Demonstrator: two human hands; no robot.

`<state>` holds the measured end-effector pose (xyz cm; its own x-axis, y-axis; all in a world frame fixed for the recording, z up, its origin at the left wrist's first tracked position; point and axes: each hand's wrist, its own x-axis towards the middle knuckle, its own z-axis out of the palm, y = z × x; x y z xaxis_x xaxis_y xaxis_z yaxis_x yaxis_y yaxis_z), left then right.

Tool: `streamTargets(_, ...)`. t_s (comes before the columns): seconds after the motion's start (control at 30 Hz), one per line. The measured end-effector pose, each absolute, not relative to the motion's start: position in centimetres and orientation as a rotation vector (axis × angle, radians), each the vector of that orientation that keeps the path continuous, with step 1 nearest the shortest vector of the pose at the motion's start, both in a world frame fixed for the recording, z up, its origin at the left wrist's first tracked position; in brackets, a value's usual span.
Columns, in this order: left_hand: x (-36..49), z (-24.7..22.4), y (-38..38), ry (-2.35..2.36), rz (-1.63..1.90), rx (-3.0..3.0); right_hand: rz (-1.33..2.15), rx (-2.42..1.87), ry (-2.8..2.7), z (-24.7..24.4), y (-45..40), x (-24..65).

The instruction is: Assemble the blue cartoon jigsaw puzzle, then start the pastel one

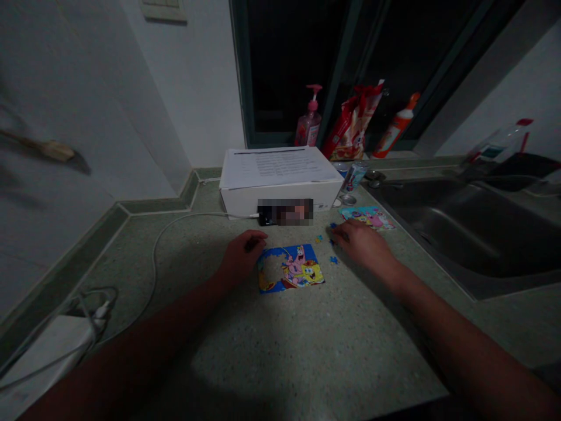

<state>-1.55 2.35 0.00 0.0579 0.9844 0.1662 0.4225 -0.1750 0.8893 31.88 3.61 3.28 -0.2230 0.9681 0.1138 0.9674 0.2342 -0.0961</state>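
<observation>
your left hand (242, 255) sits curled just beside the blue cartoon jigsaw puzzle (289, 268), which lies on the speckled green stone worktop (307, 345) with a gap at its left. your right hand (362, 247) reaches over small loose blue puzzle pieces (333, 260). both hands' fingers (339, 235) look loosely bent; you cannot tell if they grasp anything.

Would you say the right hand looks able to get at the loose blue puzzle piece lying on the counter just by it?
Probably yes: the right hand rests on the speckled counter right beside the loose blue puzzle piece, and nothing appears to stand between them.
</observation>
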Motion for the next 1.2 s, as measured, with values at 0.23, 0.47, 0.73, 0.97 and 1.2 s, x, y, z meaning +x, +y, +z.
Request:
streamTargets(0.23,-1.5,0.2,2.3,1.427,1.073,1.677,0.002,-1.701,-2.388,2.7,3.4,31.1)
streamTargets(0.47,-1.4,0.2,2.3,1.429,1.081,1.673,0.090,-1.577,-2.403,1.9,3.7,30.4)
streamTargets(0.73,-1.4,0.3,2.2,1.434,1.073,1.686,0.133,-1.583,-2.439,2.2,3.8,30.5)
streamTargets(0.97,-1.3,0.3,2.2,1.436,1.083,1.671,0.118,-1.592,-2.432,2.1,3.7,30.5)
streamTargets(1.2,-1.3,0.2,2.4,1.443,1.075,1.686,0.111,-1.573,-2.429,1.8,3.8,30.4)
